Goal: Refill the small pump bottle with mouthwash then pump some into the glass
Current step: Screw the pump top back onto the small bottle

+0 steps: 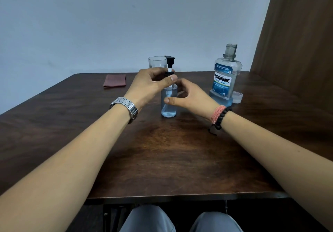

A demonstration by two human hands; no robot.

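A small clear pump bottle (168,108) holding pale blue liquid stands upright mid-table. Its black pump head (170,60) sits on top. My left hand (153,84) grips the black collar of the pump at the bottle's neck, thumb in front. My right hand (189,97) curls round the bottle's body from the right, thumb touching its front. Behind the bottle stands a clear glass (156,62), partly hidden by my left hand. The large mouthwash bottle (225,76) stands uncapped at the right, a little blue liquid at its bottom.
The mouthwash bottle's clear cap (237,97) lies beside its base. A folded reddish cloth (114,80) lies at the back left of the dark wooden table (162,159). A wall is close behind; a brown panel rises at the right.
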